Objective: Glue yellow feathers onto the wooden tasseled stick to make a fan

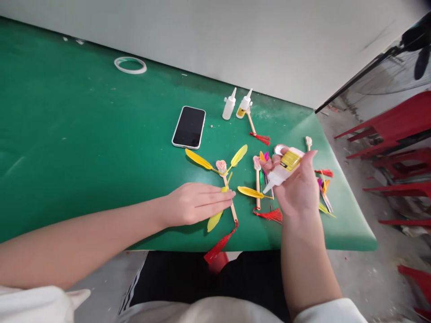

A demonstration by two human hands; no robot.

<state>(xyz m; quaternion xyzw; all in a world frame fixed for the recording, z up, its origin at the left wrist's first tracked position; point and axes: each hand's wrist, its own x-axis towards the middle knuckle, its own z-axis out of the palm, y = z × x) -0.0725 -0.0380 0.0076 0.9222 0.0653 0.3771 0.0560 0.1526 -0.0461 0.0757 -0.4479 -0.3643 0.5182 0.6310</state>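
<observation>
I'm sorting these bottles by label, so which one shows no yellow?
The standing bottle nearer the phone: its visible side is plain whitish. The other standing bottle and the tilted bottle in the right hand both show yellow labels.

Yellow feather (215, 221) partly hidden (under fingers (213, 198)), bottle label (290, 160) unreadable

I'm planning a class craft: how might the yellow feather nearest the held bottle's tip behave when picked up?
The yellow feather is probably light, looking thin. Its slender quill would likely bend easily. Its flat shape suggests sliding rather than rolling.
</observation>
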